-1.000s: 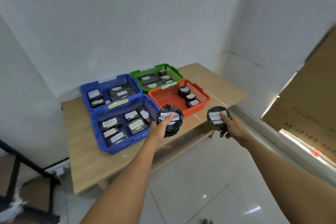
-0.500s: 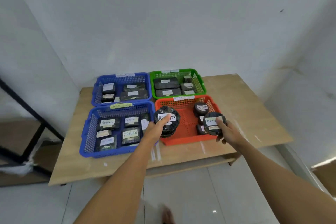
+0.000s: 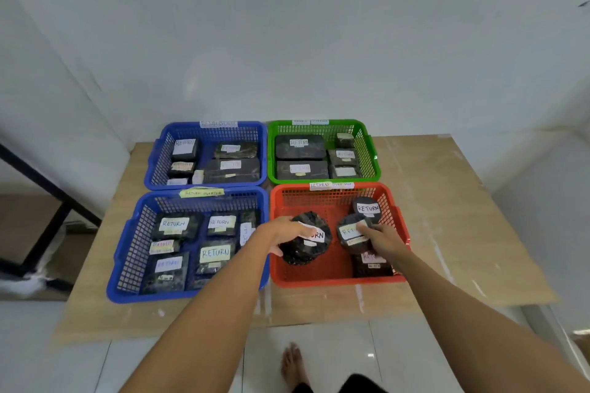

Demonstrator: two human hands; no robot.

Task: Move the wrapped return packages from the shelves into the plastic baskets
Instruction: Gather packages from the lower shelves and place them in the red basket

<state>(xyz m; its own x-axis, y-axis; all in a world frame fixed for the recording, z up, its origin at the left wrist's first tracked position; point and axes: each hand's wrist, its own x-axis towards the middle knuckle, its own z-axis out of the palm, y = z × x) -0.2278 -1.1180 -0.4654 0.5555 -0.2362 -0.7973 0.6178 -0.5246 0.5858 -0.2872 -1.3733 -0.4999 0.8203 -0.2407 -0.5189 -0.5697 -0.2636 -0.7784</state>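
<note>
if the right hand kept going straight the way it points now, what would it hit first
The right hand points up and left, holding a round package inside the orange basket. Going straight on, that package would probably first meet the round package labelled RETURN by the far wall, though depth is hard to judge.

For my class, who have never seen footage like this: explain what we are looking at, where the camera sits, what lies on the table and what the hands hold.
There is no machine: a person works with bare hands. The one camera is worn on the head and looks forward and down, so both forearms reach in from below.

On the light wooden table stand four plastic mesh baskets: two blue baskets on the left, a green basket at the back right and an orange-red basket in front of it. All hold dark wrapped packages with paper labels reading RETURN.

Over the orange-red basket, the left hand grips a round dark wrapped package, and the right hand grips a smaller round one.
</note>
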